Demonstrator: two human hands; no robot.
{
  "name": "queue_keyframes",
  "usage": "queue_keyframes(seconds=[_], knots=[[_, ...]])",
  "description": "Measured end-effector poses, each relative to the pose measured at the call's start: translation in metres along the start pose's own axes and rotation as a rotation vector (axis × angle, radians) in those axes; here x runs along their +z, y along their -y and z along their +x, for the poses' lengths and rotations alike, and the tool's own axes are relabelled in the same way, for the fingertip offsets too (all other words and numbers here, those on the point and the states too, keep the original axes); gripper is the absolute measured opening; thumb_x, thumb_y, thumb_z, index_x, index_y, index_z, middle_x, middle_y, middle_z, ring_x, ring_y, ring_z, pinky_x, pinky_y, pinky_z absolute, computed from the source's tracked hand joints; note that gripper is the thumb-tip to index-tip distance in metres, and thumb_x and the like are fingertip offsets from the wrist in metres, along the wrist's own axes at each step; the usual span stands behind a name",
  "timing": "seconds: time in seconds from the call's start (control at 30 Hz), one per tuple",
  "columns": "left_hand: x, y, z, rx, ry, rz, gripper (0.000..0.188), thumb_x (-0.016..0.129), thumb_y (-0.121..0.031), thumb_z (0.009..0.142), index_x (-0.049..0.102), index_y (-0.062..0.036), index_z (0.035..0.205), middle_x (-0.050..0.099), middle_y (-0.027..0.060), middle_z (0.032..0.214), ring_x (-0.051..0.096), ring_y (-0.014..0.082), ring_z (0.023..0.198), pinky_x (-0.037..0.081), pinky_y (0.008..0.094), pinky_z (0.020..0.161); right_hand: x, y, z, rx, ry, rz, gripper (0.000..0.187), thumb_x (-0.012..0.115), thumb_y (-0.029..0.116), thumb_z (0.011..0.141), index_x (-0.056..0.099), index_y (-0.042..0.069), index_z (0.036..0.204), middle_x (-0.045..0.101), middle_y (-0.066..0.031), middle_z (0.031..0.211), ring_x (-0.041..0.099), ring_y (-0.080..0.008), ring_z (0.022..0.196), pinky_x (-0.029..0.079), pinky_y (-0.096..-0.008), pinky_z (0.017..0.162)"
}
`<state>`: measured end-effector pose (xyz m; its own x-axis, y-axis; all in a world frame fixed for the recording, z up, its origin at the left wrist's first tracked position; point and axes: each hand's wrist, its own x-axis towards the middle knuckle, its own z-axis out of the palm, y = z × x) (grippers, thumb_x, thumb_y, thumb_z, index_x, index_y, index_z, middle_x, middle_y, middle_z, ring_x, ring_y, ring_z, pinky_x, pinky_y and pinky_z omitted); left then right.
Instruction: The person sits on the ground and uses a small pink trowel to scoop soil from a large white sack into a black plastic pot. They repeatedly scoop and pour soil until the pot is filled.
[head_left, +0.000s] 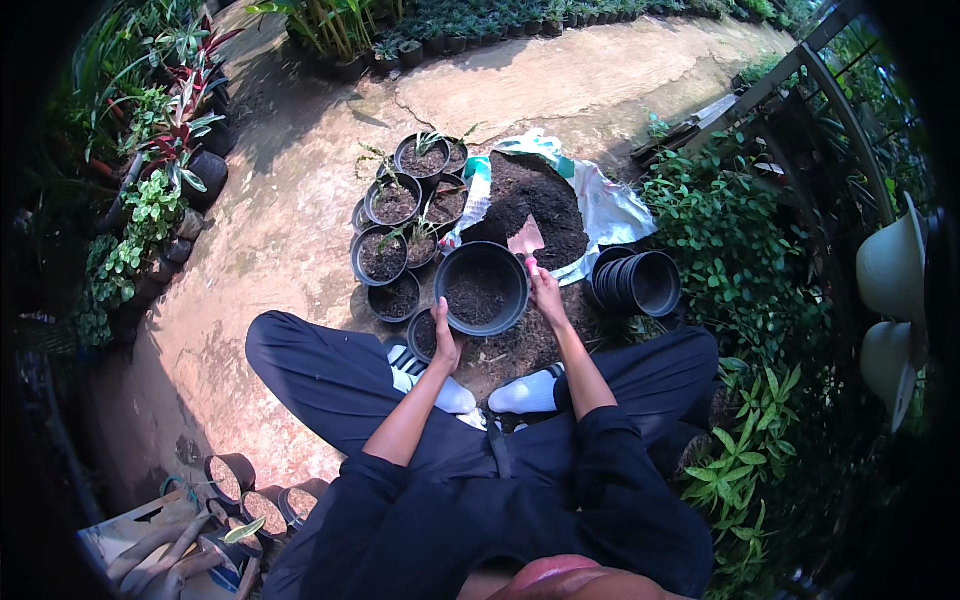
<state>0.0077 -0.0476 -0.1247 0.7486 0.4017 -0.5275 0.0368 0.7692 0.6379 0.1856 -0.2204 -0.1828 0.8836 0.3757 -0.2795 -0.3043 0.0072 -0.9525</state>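
Note:
A black plastic pot (512,288) with dark soil in its bottom is tilted toward me in front of my feet. My left hand (447,338) grips its left side, thumb up along the wall. My right hand (546,298) is closed round the pink handle of a hand trowel (526,238), beside the pot's right rim. The trowel's blade points away from me, over the edge of a heap of dark soil (540,190). That heap lies on an opened white sack (615,208). Whether the blade carries soil is hard to make out.
Several black pots of soil, some with small plants (395,202), crowd left of the sack. Nested black pots (655,285) lie to its right. Leafy shrubs (715,215) border the right side, potted plants (190,130) the left. Small pots (232,478) stand at lower left.

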Motion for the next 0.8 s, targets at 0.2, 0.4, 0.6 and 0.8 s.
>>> queue_keyframes(seconds=[0.2,0.4,0.6,0.8], knots=[[-0.001,0.003,0.002,-0.021,0.024,0.020,0.087,0.046,-0.071,0.091,0.033,-0.0093,0.150,0.044,0.0124,0.147,0.045,0.0278,0.135,0.035,0.0479,0.112,-0.011,0.059,-0.025,0.005,0.023,0.058,0.029,0.052,0.029,0.104,0.060,0.006,0.120,0.047,0.0060,0.073,0.041,-0.0021,0.054,0.032,-0.0191,0.046],[-0.004,0.006,0.004,-0.053,0.047,0.014,0.088,0.044,-0.073,0.090,0.034,-0.0086,0.150,0.047,0.0120,0.145,0.047,0.0278,0.132,0.036,0.0462,0.110,-0.010,0.131,-0.084,0.022,0.029,0.009,0.027,0.051,0.024,0.104,0.059,0.003,0.120,0.046,0.0065,0.074,0.039,-0.0013,0.056,0.030,-0.0182,0.048],[0.015,0.000,-0.010,-0.111,0.056,0.049,0.087,0.044,-0.073,0.090,0.037,-0.0092,0.148,0.049,0.0114,0.143,0.050,0.0276,0.129,0.039,0.0459,0.107,-0.001,0.159,-0.155,0.057,0.044,-0.035,0.026,0.054,0.028,0.103,0.062,0.006,0.116,0.046,0.0070,0.075,0.037,-0.0010,0.060,0.029,-0.0172,0.053],[0.017,0.005,-0.009,-0.097,0.083,0.063,0.087,0.048,-0.073,0.088,0.037,-0.0094,0.147,0.051,0.0101,0.141,0.051,0.0268,0.127,0.041,0.0465,0.104,0.016,0.151,-0.201,-0.034,0.010,-0.401,0.025,0.063,0.021,0.096,0.067,-0.001,0.107,0.057,-0.0009,0.072,0.049,-0.0072,0.065,0.040,-0.0272,0.058]])
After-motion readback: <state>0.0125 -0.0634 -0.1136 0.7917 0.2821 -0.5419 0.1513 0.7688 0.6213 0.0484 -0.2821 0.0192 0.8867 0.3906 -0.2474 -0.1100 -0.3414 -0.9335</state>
